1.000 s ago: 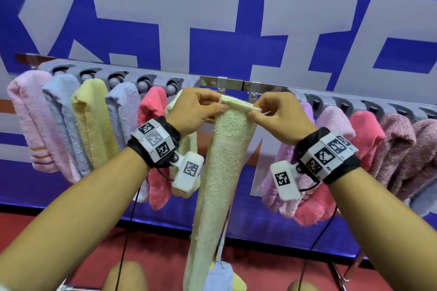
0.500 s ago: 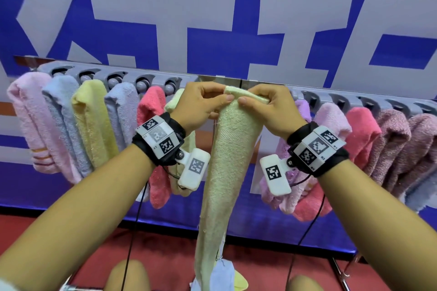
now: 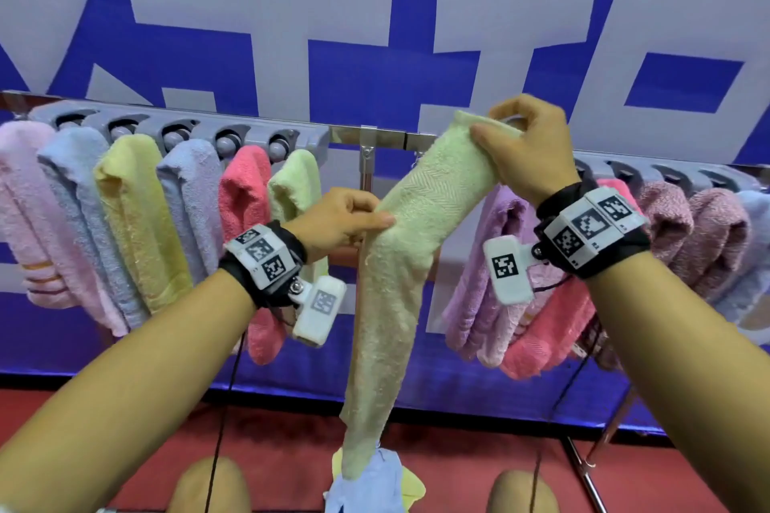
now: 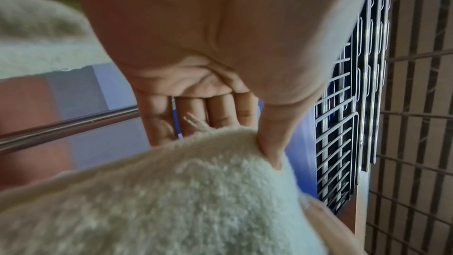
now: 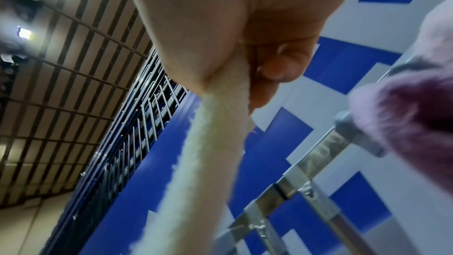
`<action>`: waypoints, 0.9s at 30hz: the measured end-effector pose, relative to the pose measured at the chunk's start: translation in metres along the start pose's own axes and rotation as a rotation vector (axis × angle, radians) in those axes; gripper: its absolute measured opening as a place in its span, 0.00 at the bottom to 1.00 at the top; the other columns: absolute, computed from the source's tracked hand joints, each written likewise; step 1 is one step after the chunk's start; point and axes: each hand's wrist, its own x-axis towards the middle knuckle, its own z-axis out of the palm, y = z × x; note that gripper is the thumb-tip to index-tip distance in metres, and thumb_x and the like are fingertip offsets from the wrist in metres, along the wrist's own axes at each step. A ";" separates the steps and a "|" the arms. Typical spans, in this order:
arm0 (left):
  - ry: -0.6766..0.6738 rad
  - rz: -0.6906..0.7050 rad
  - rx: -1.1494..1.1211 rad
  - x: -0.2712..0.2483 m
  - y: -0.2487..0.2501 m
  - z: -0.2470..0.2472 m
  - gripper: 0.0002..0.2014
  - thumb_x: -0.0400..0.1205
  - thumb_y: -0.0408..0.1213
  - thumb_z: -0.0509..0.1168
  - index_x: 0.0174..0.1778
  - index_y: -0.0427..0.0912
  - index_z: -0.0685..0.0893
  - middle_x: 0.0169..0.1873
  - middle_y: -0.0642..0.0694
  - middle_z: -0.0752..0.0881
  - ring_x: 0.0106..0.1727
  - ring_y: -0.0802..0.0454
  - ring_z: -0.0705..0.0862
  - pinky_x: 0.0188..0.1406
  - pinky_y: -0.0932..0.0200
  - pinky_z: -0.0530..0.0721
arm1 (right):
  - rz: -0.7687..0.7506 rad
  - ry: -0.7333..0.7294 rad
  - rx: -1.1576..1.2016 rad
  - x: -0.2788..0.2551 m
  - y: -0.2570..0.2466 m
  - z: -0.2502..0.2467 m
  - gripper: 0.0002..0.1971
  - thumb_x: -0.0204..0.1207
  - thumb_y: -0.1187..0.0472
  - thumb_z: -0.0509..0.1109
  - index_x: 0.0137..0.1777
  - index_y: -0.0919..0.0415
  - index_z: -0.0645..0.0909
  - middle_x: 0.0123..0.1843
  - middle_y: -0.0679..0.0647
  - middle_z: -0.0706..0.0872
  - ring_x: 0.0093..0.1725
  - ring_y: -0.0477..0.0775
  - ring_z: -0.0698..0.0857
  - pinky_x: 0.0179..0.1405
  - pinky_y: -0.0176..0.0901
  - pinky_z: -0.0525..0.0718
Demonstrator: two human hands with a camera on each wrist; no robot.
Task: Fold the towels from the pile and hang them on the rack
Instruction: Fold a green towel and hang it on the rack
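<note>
Backdrop first: a big blue banner [image 3: 375, 67] with blocky pale-grey shapes fills the wall, and in front of it runs the rack [image 3: 375, 135], a shiny metal rail with grey plastic clip housings. Fluffy folded towels hang off it on both sides, pink, pale blue, yellow and coral on the left [image 3: 125, 221], lilac, pink and dusty mauve on the right [image 3: 666, 237]. Then the pale green towel [image 3: 400, 262], terry loops with a herringbone woven band near its top, folded into a long narrow strip that slants up to the rail and droops down toward a small pile of towels [image 3: 371, 483] on the red floor. Right hand [image 3: 529, 146] pinches its top end up at the rail; the right wrist cam shows thumb and curled fingers [image 5: 277, 71] clamped on the folded edge, which the head view mostly hides. Left hand [image 3: 337, 221] grips the strip lower down at the bend, and only the left wrist cam shows the thumb [image 4: 272, 143] pressed into the nap with the fingers behind it, plus a wire grid panel [image 4: 343, 123] off to the side.
</note>
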 end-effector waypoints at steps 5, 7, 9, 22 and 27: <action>0.026 0.019 -0.046 0.007 0.023 -0.008 0.14 0.84 0.34 0.66 0.33 0.46 0.88 0.20 0.55 0.74 0.22 0.61 0.67 0.20 0.72 0.67 | 0.057 -0.145 -0.417 -0.017 0.020 -0.016 0.10 0.70 0.52 0.69 0.48 0.55 0.82 0.44 0.52 0.85 0.47 0.56 0.82 0.45 0.41 0.73; -0.014 0.032 -0.005 0.010 0.033 0.001 0.09 0.83 0.39 0.67 0.39 0.41 0.86 0.24 0.52 0.75 0.25 0.59 0.69 0.23 0.69 0.66 | 0.019 -0.204 -0.477 -0.024 0.017 -0.012 0.15 0.66 0.49 0.65 0.49 0.54 0.83 0.48 0.51 0.86 0.50 0.55 0.82 0.48 0.41 0.73; -0.058 0.050 0.012 0.013 0.041 0.013 0.10 0.82 0.42 0.67 0.40 0.40 0.85 0.26 0.49 0.75 0.27 0.56 0.69 0.26 0.66 0.65 | -0.051 -0.327 -0.332 -0.030 0.009 0.003 0.21 0.68 0.50 0.65 0.60 0.55 0.84 0.58 0.50 0.87 0.58 0.49 0.82 0.57 0.38 0.74; -0.040 -0.096 -0.076 -0.026 0.007 -0.008 0.12 0.76 0.42 0.72 0.39 0.34 0.85 0.28 0.47 0.87 0.28 0.56 0.84 0.26 0.66 0.81 | 0.113 -0.688 0.277 -0.043 0.005 0.053 0.09 0.75 0.57 0.69 0.34 0.54 0.79 0.31 0.45 0.82 0.35 0.47 0.79 0.40 0.43 0.75; 0.076 -0.114 -0.096 -0.034 -0.008 -0.033 0.10 0.67 0.44 0.79 0.34 0.41 0.90 0.32 0.42 0.84 0.36 0.49 0.81 0.32 0.61 0.75 | 0.176 -0.480 0.178 -0.033 0.021 0.038 0.15 0.70 0.61 0.67 0.23 0.52 0.70 0.23 0.41 0.72 0.29 0.45 0.70 0.36 0.45 0.67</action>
